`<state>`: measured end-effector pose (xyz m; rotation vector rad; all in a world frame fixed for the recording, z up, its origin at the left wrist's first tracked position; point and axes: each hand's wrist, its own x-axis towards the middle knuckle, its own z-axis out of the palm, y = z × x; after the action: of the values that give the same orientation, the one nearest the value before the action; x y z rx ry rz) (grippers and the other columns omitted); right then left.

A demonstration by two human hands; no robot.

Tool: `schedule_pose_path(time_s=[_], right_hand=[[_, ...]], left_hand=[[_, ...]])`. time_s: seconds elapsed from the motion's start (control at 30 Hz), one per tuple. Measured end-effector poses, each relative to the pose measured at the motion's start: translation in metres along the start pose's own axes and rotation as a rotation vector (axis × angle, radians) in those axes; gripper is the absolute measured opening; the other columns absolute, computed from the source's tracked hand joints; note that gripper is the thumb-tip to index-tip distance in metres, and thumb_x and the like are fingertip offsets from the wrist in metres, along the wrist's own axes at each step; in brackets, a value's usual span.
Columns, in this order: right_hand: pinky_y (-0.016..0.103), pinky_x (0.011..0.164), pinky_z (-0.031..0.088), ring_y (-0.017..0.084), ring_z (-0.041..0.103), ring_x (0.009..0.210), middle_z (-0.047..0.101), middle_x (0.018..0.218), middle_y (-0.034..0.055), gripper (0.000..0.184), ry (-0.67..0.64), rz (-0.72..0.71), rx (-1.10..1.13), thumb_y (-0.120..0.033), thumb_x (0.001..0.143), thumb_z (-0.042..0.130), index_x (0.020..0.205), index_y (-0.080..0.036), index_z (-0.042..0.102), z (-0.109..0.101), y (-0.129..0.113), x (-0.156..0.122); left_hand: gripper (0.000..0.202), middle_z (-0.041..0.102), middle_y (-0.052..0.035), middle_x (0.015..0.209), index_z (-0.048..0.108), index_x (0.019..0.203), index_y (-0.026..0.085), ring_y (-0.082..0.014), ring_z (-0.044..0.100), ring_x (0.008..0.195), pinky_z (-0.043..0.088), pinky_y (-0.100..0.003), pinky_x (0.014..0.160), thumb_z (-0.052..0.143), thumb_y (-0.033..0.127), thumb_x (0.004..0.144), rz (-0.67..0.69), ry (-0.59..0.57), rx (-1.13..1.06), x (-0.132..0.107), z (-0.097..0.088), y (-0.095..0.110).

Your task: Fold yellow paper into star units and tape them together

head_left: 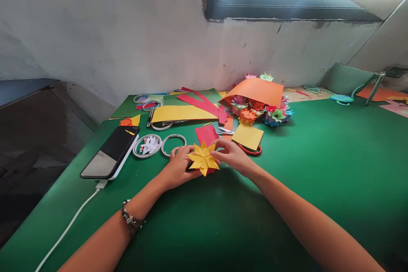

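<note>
A yellow folded paper flower (204, 158) with pointed petals is held up over the green table, between my two hands. My left hand (179, 165) grips it from the left and below, fingers partly hidden behind the petals. The fingers of my right hand (234, 157) pinch a petal on its right side. Some red paper shows just under the flower. Behind the hands lie a red paper piece (207, 134), a yellow paper square (247, 136) and scissors with red handles (251, 151), partly covered by the square.
At left, a phone (110, 153) lies with a white cable (72, 223) plugged in. Tape rings (174, 137) stand beside it, one holding paper scraps (149, 145). Farther back are yellow sheets (185, 113), red strips, colourful paper flowers (277, 114) under an orange sheet (258, 89), and a green bag (347, 80).
</note>
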<state>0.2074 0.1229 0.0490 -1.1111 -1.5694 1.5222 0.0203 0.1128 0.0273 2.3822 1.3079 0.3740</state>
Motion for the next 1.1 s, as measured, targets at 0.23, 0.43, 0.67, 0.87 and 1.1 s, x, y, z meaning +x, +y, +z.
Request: schedule_pose_path(time_s=[0.23, 0.43, 0.67, 0.87, 1.1], right_hand=[[0.020, 0.054, 0.043, 0.007, 0.052, 0.059, 0.054, 0.074, -0.0018, 0.023, 0.026, 0.037, -0.022, -0.031, 0.065, 0.062, 0.079, -0.017, 0.051, -0.001, -0.002, -0.003], [0.017, 0.051, 0.038, 0.005, 0.048, 0.055, 0.053, 0.066, -0.0038, 0.024, -0.020, 0.003, 0.158, -0.032, 0.062, 0.066, 0.074, -0.016, 0.053, -0.018, -0.012, -0.007], [0.017, 0.052, 0.038, 0.005, 0.047, 0.057, 0.052, 0.066, -0.0033, 0.026, -0.520, 0.142, -0.084, -0.033, 0.065, 0.065, 0.079, -0.014, 0.054, -0.025, -0.010, -0.007], [0.017, 0.055, 0.037, 0.007, 0.047, 0.064, 0.054, 0.073, -0.0003, 0.029, -0.572, 0.102, -0.396, -0.032, 0.071, 0.060, 0.094, -0.014, 0.055, -0.027, -0.006, -0.005], [0.018, 0.055, 0.038, 0.008, 0.046, 0.066, 0.056, 0.080, 0.0017, 0.025, -0.576, 0.022, -0.454, -0.032, 0.074, 0.056, 0.093, -0.014, 0.057, -0.027, -0.008, -0.007]], left_hand=[[0.030, 0.046, -0.0082, 0.119, 0.056, 0.103, 0.022, -0.0282, 0.038, 0.112, 0.021, -0.050, 0.094, 0.050, 0.035, 0.077, -0.051, 0.022, 0.002, -0.001, -0.002, 0.001], [0.030, 0.054, -0.0096, 0.111, 0.054, 0.103, 0.019, -0.0268, 0.045, 0.107, 0.024, -0.050, 0.092, 0.050, 0.035, 0.078, -0.100, 0.148, 0.056, -0.001, -0.001, 0.005], [0.017, 0.060, -0.0040, 0.099, 0.061, 0.086, 0.020, -0.0232, 0.051, 0.099, 0.028, -0.045, 0.091, 0.059, 0.031, 0.074, -0.221, 0.323, 0.184, 0.000, 0.000, 0.013], [0.031, 0.053, -0.0091, 0.113, 0.057, 0.102, 0.019, -0.0249, 0.046, 0.103, 0.034, -0.041, 0.088, 0.060, 0.027, 0.073, -0.111, 0.358, 0.218, -0.013, -0.024, -0.023], [0.006, 0.065, -0.0020, 0.088, 0.066, 0.068, 0.024, -0.0248, 0.053, 0.089, 0.031, -0.048, 0.082, 0.065, 0.018, 0.067, -0.141, 0.354, 0.075, -0.012, -0.025, -0.041]])
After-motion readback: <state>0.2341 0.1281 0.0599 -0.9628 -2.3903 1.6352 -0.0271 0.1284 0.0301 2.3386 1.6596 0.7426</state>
